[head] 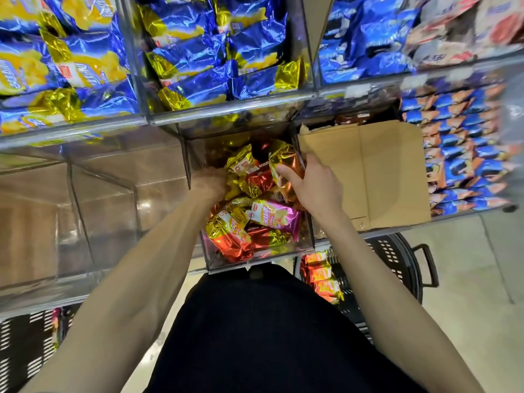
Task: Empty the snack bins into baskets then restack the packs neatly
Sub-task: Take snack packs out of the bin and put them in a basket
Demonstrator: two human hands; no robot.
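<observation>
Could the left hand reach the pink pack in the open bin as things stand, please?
Probably yes: the pink pack lies uncovered on top of the pile, near the left hand inside the same bin.

Nothing legible anywhere. On the pink foil snack pack (276,215) inside the clear plastic bin (241,263): yellow lettering, small round logo, both blurred. On the gold-and-orange foil pack (286,163) gripped in my right hand (314,185), same bin: print unreadable. On the blue-and-gold foil packs (198,52) above the bin: red-white label patches, smeared.
</observation>
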